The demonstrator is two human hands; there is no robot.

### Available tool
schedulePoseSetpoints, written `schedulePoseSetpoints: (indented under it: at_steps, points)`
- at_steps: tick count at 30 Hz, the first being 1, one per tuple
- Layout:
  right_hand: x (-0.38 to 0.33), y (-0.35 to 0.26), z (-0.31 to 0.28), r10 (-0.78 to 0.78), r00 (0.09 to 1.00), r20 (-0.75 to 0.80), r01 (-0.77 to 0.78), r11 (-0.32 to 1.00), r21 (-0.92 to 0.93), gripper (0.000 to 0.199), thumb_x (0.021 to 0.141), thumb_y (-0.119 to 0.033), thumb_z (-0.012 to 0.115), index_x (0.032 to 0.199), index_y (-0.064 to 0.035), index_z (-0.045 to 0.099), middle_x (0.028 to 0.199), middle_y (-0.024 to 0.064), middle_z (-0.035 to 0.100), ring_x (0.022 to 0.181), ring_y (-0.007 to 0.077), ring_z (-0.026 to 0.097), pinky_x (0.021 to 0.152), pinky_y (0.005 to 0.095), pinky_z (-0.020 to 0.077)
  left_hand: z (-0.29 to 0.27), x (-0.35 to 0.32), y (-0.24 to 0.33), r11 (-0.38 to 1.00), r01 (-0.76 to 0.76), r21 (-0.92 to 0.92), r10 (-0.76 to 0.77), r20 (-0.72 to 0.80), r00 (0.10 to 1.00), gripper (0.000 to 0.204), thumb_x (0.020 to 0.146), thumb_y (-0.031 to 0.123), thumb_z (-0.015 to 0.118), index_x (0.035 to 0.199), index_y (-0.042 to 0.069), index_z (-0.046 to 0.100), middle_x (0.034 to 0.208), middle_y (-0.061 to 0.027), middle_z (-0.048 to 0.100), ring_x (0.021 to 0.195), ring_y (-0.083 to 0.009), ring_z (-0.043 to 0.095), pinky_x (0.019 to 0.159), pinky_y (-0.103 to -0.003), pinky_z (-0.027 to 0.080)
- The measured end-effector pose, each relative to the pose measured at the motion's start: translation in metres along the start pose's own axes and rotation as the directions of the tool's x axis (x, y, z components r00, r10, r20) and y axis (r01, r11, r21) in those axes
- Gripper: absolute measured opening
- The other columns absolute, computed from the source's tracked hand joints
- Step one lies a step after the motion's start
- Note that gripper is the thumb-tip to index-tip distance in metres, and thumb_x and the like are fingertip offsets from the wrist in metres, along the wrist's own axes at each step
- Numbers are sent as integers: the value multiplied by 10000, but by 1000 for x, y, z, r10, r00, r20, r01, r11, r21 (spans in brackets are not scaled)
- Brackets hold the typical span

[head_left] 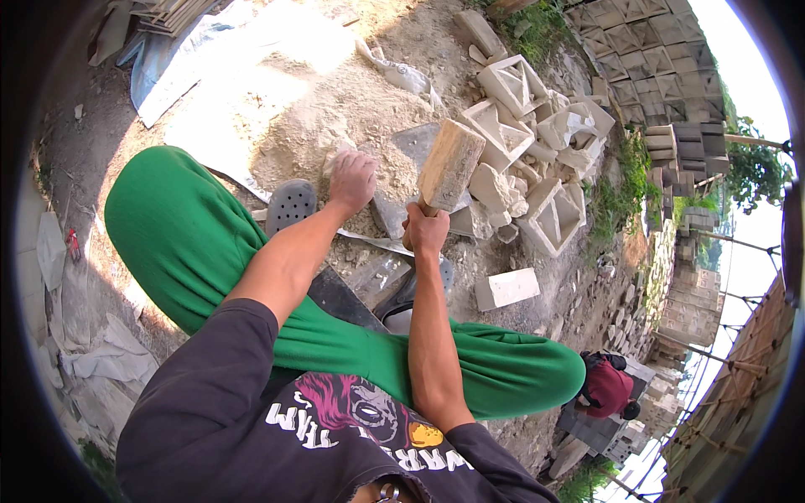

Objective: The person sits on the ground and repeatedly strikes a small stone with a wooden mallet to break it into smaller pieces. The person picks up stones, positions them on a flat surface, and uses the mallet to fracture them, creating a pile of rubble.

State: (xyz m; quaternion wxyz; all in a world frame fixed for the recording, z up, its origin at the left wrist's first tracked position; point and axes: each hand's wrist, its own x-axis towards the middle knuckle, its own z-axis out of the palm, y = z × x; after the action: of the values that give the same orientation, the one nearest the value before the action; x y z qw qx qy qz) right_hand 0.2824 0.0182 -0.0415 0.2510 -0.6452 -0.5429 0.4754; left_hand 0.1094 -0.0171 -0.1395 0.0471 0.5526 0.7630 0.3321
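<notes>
From my remote seat, the nearest things I see are the green trousers [189, 235], knees spread wide, with both forearms reaching forward between them. A grey clog [291, 206] sits just left of the left forearm.

Beyond it, the left hand [352, 180] is partly closed, fingers bent down at a pale lump [341, 148]; I can't tell whether they grip it or only rest there. The right hand [427, 229] is wrapped fully around the handle of a wooden mallet [451, 166].

The relation I'd steer by: the mallet's thick head lies beyond the right fist, to the right of the left hand and apart from it. Its long axis points away from the body, leaning slightly right. The lump lies forward and left of that fist, so the left hand is by far the nearer of the 2. A dark slab [411, 141] shows between lump and mallet head.

To the right, a white block [507, 289] lies by itself on the dirt. Farther out I see a heap of broken hollow blocks [553, 216], then stacked blocks [650, 63] and 1 other person [608, 386] in red.
</notes>
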Motion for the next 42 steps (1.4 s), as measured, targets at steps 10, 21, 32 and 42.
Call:
schedulePoseSetpoints:
  at_steps: [10,21,32,42]
  points:
    - [-1,45,4,314,937,152,-277,934,-224,360,727,-271,761,867,53,691,746,133,693,624,225,687,612,375,554,4,-2,13,996,26,89,-42,188,981,105,852,282,732,915,219,788,1114,46,665,1214,-193,529,1165,-494,276]
    - [-20,17,-38,344,938,40,-346,931,114,249,751,-146,733,878,44,633,662,81,606,491,198,619,459,339,494,25,27,15,999,23,-36,-12,262,965,513,848,246,689,1327,96,582,1447,-121,492,1384,-304,410,1172,-436,324]
    - [-27,33,-42,421,903,90,-430,877,216,241,763,-124,721,846,76,616,689,104,614,495,207,610,459,339,499,27,79,26,989,-37,140,-61,638,768,702,893,229,584,1502,-45,368,1624,-205,282,1515,-314,263,1227,-377,281]
    - [-19,40,-32,439,890,127,-457,861,222,271,743,-132,725,834,88,596,693,112,612,489,228,624,449,356,504,38,28,14,973,-121,-198,174,277,945,529,845,95,616,1363,9,553,1389,-205,534,1320,-360,485,1079,-417,451]
